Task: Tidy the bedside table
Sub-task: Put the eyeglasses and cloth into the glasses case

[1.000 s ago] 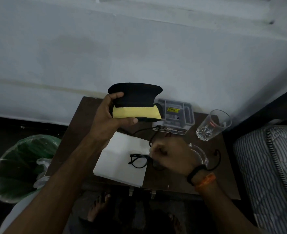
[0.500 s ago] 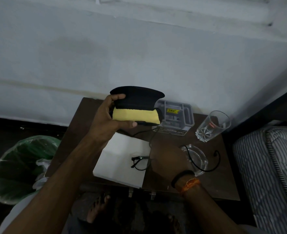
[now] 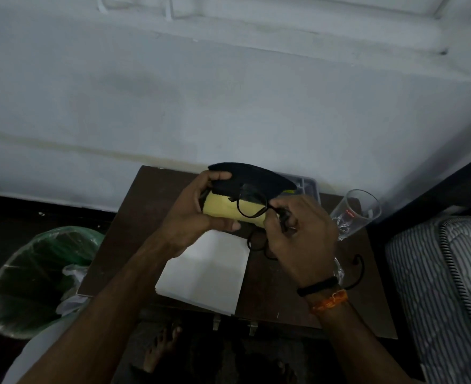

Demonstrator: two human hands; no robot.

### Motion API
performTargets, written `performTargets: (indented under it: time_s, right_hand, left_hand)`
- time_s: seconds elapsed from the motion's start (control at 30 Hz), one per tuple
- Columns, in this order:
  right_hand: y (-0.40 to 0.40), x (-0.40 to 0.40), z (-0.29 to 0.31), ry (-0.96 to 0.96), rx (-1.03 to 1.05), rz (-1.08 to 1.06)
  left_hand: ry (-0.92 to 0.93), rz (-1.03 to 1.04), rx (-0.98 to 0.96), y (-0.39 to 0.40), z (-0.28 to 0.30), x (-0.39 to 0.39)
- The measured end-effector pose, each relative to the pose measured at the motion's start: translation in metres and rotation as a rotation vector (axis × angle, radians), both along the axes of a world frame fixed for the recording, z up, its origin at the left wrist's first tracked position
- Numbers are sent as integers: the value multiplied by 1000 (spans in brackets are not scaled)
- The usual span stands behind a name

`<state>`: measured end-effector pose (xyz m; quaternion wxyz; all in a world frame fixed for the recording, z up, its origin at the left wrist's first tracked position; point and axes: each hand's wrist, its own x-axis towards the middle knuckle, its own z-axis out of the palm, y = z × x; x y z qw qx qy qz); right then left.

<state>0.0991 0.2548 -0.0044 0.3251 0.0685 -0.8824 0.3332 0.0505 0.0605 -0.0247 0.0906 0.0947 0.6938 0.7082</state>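
My left hand (image 3: 195, 214) holds an open black glasses case (image 3: 256, 180) with a yellow cloth (image 3: 223, 210) inside, above the back of the brown bedside table (image 3: 134, 214). My right hand (image 3: 300, 236) grips black-rimmed glasses (image 3: 252, 205) by the bridge side and holds them at the case's mouth, one lens over the yellow cloth. The second lens is hidden behind my fingers.
A white folded paper (image 3: 209, 273) lies on the table under my hands. A grey tray (image 3: 307, 187) sits at the back, a clear glass (image 3: 356, 214) at right, a black cord (image 3: 357, 270) near it. A green-lined bin (image 3: 40, 275) stands left, a striped mattress (image 3: 444, 295) right.
My right hand picked the glasses up off the white paper and raised them to the open case. The left hand kept the case in about the same place.
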Motion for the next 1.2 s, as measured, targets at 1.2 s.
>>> performTargets:
  time_s: [1.2]
  right_hand:
    - [17,-21,13,-787,-1313,-56]
  left_hand:
    - [-55,-75,186,5,0,3]
